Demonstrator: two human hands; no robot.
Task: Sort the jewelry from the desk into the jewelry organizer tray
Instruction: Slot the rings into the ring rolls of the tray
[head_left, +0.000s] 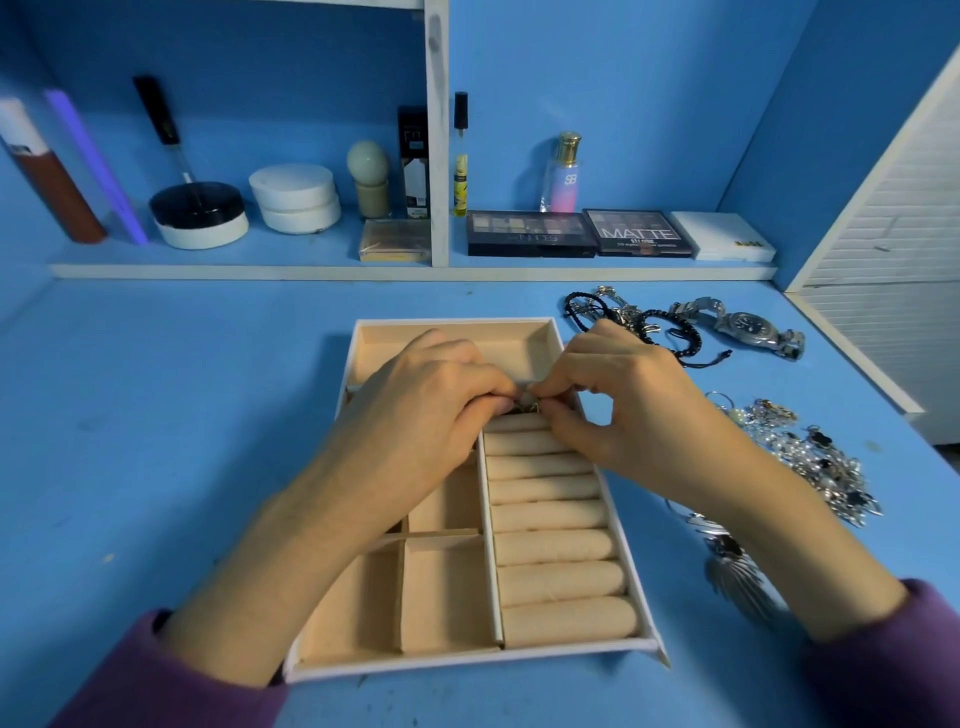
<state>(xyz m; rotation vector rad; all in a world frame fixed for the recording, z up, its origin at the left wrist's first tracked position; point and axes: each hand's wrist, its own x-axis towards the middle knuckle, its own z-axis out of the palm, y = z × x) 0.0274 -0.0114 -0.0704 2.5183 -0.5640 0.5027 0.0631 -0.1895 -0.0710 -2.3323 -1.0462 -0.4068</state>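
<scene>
- Head cam: both hands meet over the tray (467, 665), at the far end of the ring rolls (556, 545).
- Left hand (431, 395) and right hand (618, 400) each pinch the same small metal piece (525, 402) with curled fingertips. It's too small for me to say what it is; prob. a ring or earring.
- The piece sits right at the first roll, and I'd judge it's being pressed into the slot.
- Progress: early, I reckon. No other piece shows in the rolls or compartments I can see, though the hands hide part of the tray.
- Left to sort, all on the desk (182, 415) right of the tray: watch (748, 325), black bracelets (670, 332), silvery heap (815, 457), feather pendant (737, 582) partly under the right forearm.
- Writing on the shelf items: "MATTE" on one palette (639, 233), faint "NUDES" on the palette beside it (530, 234), "SB" on the pink bottle (563, 174). Other labels are too blurred to read.
</scene>
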